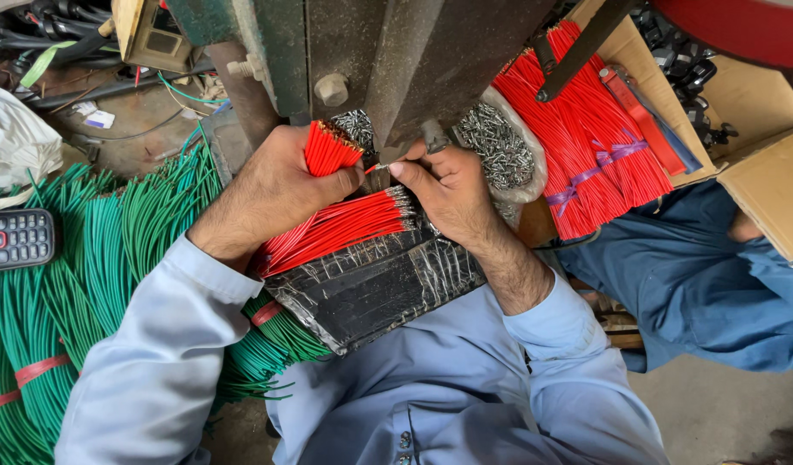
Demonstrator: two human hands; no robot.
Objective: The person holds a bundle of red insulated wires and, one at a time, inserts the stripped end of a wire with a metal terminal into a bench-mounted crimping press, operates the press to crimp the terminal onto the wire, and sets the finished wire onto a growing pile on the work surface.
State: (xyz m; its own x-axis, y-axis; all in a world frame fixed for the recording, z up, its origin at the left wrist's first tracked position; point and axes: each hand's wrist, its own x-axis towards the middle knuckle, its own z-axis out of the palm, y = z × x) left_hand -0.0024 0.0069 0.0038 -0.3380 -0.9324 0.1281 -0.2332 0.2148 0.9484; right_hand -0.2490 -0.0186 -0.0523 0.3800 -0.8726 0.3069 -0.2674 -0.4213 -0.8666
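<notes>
Apparently mid-crimping: left hand (pixel 271 185) gripped a bundle of red wires (pixel 332 146); right hand (pixel 448 185) pinched one wire end at the press (pixel 396 60), above more red wires (pixel 345 226) on the black pad (pixel 379 288). Next move needs exact seating.

Both arms reach forward and angle in toward each other, pale blue sleeves ending just short of the wrists. The left hand (pixel 271 185) is curled into a loose fist, knuckles up, thumb pressed across toward the middle. The right hand (pixel 444 185) is bent at the wrist, fingers pinched together, fingertips almost meeting the left thumb.
</notes>
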